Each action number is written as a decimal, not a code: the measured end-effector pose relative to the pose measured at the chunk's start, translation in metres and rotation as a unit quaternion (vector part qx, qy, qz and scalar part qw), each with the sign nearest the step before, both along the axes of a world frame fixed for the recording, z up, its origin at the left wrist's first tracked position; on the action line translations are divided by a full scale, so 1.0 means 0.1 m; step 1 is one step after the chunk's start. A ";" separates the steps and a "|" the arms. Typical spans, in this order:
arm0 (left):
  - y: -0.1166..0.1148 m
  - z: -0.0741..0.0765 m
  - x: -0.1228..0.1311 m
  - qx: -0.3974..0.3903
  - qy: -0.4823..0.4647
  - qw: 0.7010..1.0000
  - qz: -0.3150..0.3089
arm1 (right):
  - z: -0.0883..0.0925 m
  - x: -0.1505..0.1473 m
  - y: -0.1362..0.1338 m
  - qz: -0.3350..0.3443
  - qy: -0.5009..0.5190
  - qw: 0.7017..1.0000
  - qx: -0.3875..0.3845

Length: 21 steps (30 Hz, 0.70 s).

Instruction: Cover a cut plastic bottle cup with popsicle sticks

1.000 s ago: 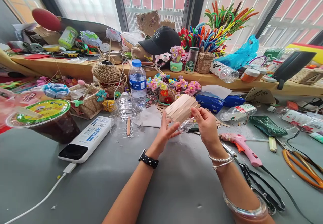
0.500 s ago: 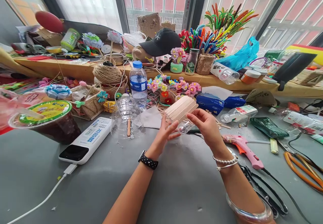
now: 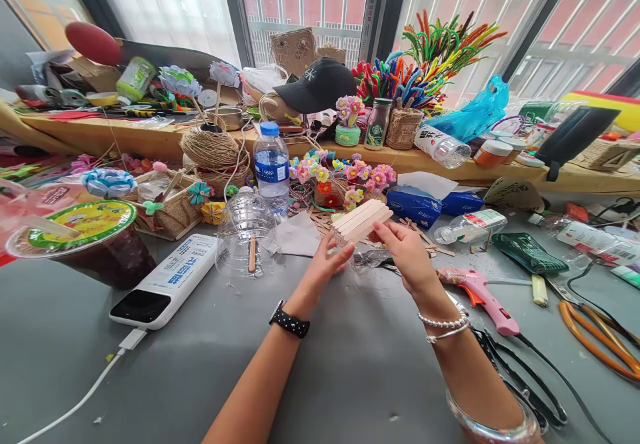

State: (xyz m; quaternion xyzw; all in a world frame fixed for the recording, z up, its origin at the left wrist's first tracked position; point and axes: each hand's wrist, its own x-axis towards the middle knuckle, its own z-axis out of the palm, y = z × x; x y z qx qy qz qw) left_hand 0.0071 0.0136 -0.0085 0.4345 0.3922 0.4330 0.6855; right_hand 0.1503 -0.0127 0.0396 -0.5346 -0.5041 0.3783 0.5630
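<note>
Between my hands, a row of pale wooden craft sticks (image 3: 361, 221) lies side by side over a clear plastic bottle piece (image 3: 367, 259). My left hand (image 3: 326, 263) holds its left end, with curved fingers and the thumb beneath the sticks. With thumb and fingertips, my right hand (image 3: 404, 249) pinches the right edge of the stick row. Another clear plastic bottle piece (image 3: 235, 247) stands to the left, with a single craft stick (image 3: 253, 254) upright against it. Loose craft sticks (image 3: 440, 249) lie behind my right hand.
A pink glue gun (image 3: 487, 301), orange-handled scissors (image 3: 595, 341) and black-handled tool (image 3: 530, 384) lie at right. A white power bank (image 3: 173, 277) and lidded drink cup (image 3: 95, 251) are at left. A water bottle (image 3: 271, 167) and twine ball (image 3: 213, 151) stand behind, below a crowded shelf (image 3: 320, 141).
The stick-covered bottle piece has tilted and sunk slightly, and its stick face looks flatter. My right hand has shifted a little lower. The whole view has moved slightly.
</note>
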 end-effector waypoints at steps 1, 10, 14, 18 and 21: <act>0.01 0.00 0.00 0.001 -0.003 1.000 0.013 | -0.01 0.00 0.00 -0.006 0.011 1.000 -0.001; -0.11 0.18 -0.03 0.033 -0.045 0.998 0.040 | -0.03 -0.06 -0.03 -0.015 -0.019 1.000 0.003; -0.12 0.19 -0.03 0.027 -0.037 0.998 0.048 | -0.01 -0.08 -0.04 0.010 -0.012 1.000 0.003; -0.10 0.17 -0.04 0.017 -0.028 0.998 0.059 | -0.01 -0.09 -0.04 0.027 -0.015 0.999 0.007; -0.09 0.16 -0.05 0.011 -0.028 0.998 0.057 | -0.02 -0.09 -0.04 0.027 -0.018 0.999 0.004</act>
